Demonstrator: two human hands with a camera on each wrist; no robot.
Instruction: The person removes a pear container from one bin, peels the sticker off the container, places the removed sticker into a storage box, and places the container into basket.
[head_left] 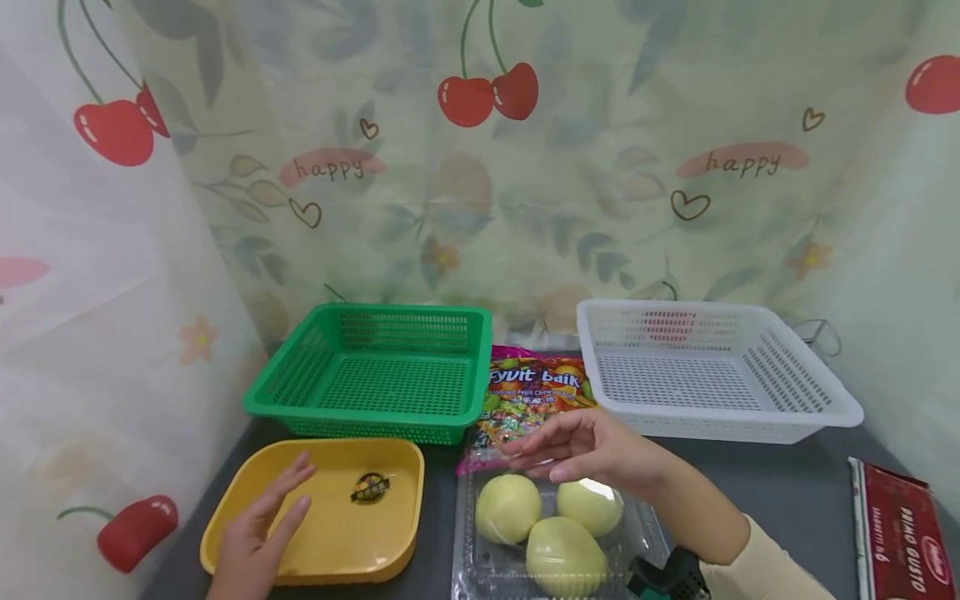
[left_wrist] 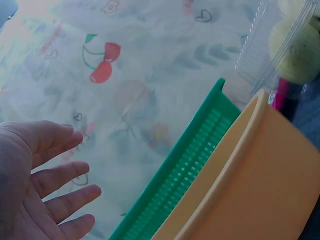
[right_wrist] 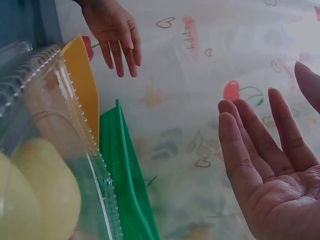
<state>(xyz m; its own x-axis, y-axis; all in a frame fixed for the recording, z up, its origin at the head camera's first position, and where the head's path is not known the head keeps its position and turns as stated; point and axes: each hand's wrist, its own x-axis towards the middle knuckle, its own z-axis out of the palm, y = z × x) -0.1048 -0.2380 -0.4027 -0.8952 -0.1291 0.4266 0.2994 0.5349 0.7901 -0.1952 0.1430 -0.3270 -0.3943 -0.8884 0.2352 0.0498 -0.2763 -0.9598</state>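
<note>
My left hand [head_left: 262,533] hovers over the left part of a yellow tray [head_left: 330,533], fingers apart and holding nothing; the left wrist view shows the fingers slightly bent. Above a clear plastic box [head_left: 467,567] with three round, pale yellow-green fruits [head_left: 566,557] is my right hand [head_left: 592,450]. Its fingers are extended, its palm bare in the right wrist view, and it grips nothing. A colourful bag of fruit chews [head_left: 536,387] lies behind the box, partly hidden by the box and the right hand. A dark label [head_left: 371,488] shows on the tray's floor.
Behind the tray stands a green perforated basket [head_left: 405,387]. A white perforated basket [head_left: 667,379] is at the back right. A dark red spaghetti packet [head_left: 903,533] lies at the right edge. Printed cloth [head_left: 480,208] hangs around the dark table [head_left: 772,492].
</note>
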